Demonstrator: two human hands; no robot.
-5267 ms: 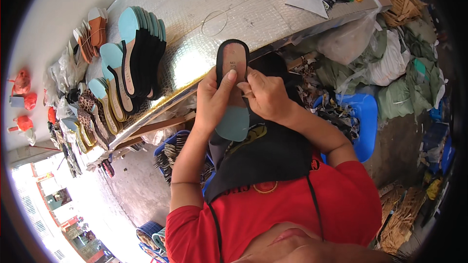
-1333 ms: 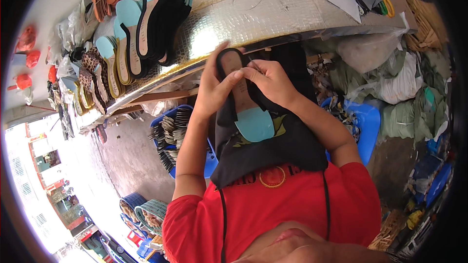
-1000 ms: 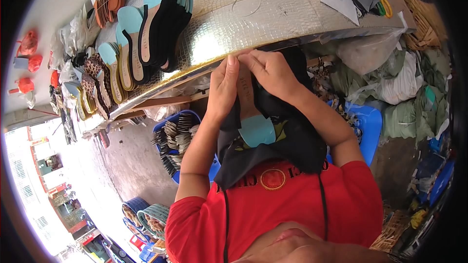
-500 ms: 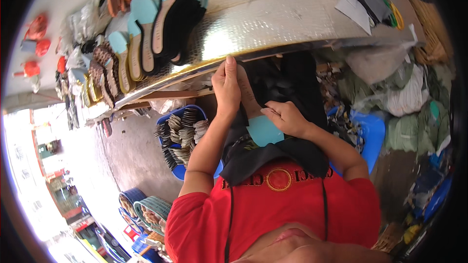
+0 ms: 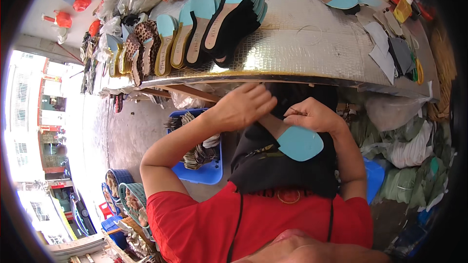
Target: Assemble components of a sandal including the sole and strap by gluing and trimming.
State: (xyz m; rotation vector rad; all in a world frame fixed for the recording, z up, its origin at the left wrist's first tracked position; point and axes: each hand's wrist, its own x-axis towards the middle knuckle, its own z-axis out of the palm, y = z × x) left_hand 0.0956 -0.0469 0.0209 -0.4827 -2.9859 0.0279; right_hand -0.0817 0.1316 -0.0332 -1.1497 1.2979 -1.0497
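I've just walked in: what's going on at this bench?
A person has a blue-ended shoe sole over a dark apron. The left hand is over its far part, the grip hidden; the right hand is curled beside the sole. Similar soles are stacked on the bench; a blue bin stands to the left.

Stacks of insoles (image 5: pixel 236 24) line a workbench's (image 5: pixel 312 48) left side, scraps (image 5: pixel 400 56) its right; below, an insole (image 5: pixel 301 143) sits between a tub (image 5: pixel 210 175), left, and sacks (image 5: pixel 402 185), right.

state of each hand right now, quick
Left hand: over the insole, grip hidden, so can't tell.
Right hand: closed, fingers curled beside it; can't tell whether it pinches anything.
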